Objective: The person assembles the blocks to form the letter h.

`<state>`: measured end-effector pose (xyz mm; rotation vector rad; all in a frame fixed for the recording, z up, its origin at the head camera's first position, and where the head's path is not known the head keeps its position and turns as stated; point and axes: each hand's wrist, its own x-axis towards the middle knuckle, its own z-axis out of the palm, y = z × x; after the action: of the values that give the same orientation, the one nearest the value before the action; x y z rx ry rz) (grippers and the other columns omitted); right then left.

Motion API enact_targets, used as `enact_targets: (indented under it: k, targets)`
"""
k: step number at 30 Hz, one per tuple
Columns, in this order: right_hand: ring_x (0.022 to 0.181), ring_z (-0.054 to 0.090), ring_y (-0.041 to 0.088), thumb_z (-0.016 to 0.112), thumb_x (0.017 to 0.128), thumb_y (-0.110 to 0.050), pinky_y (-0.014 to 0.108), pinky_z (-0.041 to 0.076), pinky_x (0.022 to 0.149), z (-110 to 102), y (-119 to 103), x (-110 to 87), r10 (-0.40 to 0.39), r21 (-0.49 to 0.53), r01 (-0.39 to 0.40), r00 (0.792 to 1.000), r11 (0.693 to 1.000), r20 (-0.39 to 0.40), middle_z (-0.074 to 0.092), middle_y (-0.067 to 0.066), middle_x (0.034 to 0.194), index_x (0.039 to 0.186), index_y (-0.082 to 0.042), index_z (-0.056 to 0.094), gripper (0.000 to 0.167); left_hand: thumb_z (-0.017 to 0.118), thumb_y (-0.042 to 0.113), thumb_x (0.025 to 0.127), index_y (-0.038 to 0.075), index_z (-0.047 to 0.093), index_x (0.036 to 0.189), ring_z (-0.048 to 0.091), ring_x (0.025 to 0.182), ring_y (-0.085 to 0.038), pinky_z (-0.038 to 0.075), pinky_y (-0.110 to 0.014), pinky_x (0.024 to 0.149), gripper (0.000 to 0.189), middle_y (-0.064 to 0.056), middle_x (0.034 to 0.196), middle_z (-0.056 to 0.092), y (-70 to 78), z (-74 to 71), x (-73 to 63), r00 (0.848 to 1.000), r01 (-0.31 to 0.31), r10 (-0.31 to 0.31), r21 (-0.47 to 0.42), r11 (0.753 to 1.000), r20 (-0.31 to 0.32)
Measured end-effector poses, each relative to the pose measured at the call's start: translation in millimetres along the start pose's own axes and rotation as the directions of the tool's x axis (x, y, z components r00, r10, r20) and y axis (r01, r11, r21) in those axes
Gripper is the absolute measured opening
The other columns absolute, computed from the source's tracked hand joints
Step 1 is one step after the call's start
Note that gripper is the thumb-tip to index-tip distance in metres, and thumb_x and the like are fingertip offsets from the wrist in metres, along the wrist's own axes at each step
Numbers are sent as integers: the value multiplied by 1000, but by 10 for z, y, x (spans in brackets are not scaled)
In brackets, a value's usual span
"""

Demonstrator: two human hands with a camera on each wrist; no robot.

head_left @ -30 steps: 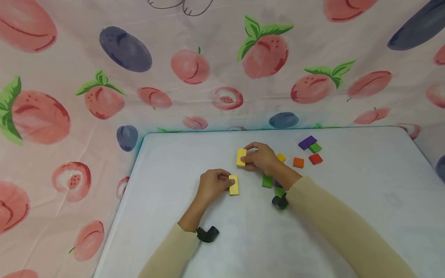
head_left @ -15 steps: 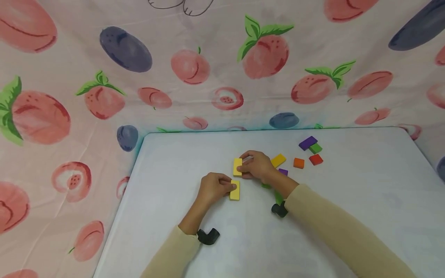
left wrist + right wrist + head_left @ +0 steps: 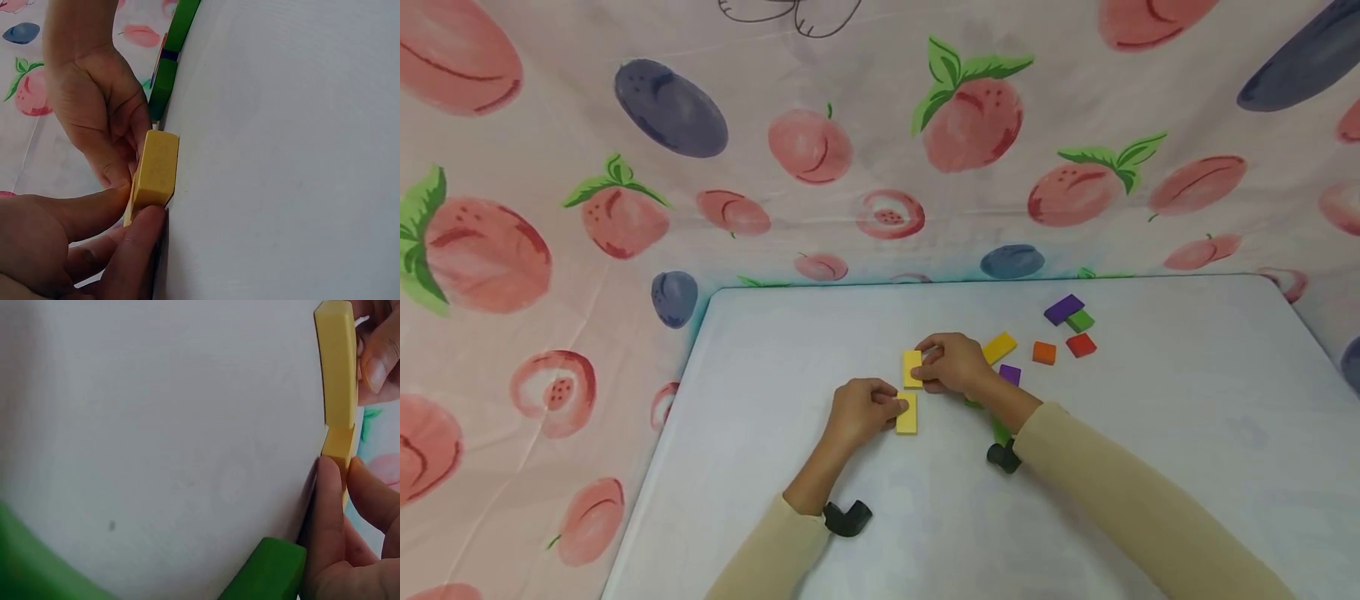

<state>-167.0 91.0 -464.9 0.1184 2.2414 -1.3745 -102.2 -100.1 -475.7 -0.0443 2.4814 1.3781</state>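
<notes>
My left hand (image 3: 861, 410) pinches a yellow block (image 3: 907, 414) by its left side on the white table (image 3: 760, 350). Just beyond it, my right hand (image 3: 953, 364) pinches a second yellow block (image 3: 912, 369) from the right. The blocks lie nearly in line, end toward end. In the right wrist view the second block (image 3: 339, 442) sits right at the end of the nearer one (image 3: 337, 362). The left wrist view has the nearer block (image 3: 157, 165) in front, largely covering the other.
Right of my right hand lie a yellow block (image 3: 1000, 347), a purple one (image 3: 1010, 375) and green ones (image 3: 1002, 431) partly under my forearm. Farther right are orange (image 3: 1044, 352), red (image 3: 1081, 344), green (image 3: 1080, 320) and purple (image 3: 1063, 309) blocks. A fruit-print cloth (image 3: 880, 150) hangs behind the table.
My right hand has brought its yellow block toward me and slightly left, up to the other block's end. My left hand and its block have shifted a little nearer me.
</notes>
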Motion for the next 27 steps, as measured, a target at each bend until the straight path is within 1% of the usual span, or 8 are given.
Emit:
enact_targets:
  k: [4,7,10,15,22,27]
  targets:
    - [78,72,18,79,90,-17,28,62,68,-24,0,3,21,-7,-21,999,1000,46,65,11,106,134,-12,63,47,80,16,89,1,74,110,71,63,-11,59,-25,59,27,-6,87,74,-29,-7,-36,1000,13,-13,-10,1000,3]
    - [82,70,19,78,91,-14,29,62,69,-52,4,11,36,2,-36,996,999,76,63,11,108,134,-12,61,47,79,15,88,2,74,110,72,65,-10,59,-25,60,26,-5,88,75,-54,-8,-51,1000,5,-5,-11,1000,6]
    - [83,70,20,78,90,-10,30,62,70,-72,18,16,29,2,-29,995,1000,91,61,11,107,133,-10,60,47,79,14,88,3,75,111,73,67,-9,59,-24,62,26,-4,88,75,-71,-8,-55,1000,-11,11,-14,1000,16]
    - [83,68,21,79,89,-10,30,62,71,-72,36,11,9,6,-10,995,1000,99,60,11,105,131,-9,61,45,78,13,88,3,74,115,74,68,-9,58,-24,62,28,-4,90,76,-81,-19,-51,999,-38,38,-6,999,30]
    - [82,68,21,81,88,-13,28,62,69,-60,36,9,1,-38,2,996,999,85,61,10,105,128,-11,63,44,78,13,89,2,75,117,73,68,-9,55,-22,62,31,-4,90,77,-72,-25,-41,997,-63,62,11,998,40]
    - [81,68,21,82,87,-14,28,62,69,-55,40,9,-2,-55,7,996,998,88,60,11,106,126,-13,64,43,78,13,89,1,75,118,73,69,-9,57,-23,62,31,-5,90,77,-69,-16,-43,998,-55,55,0,998,38]
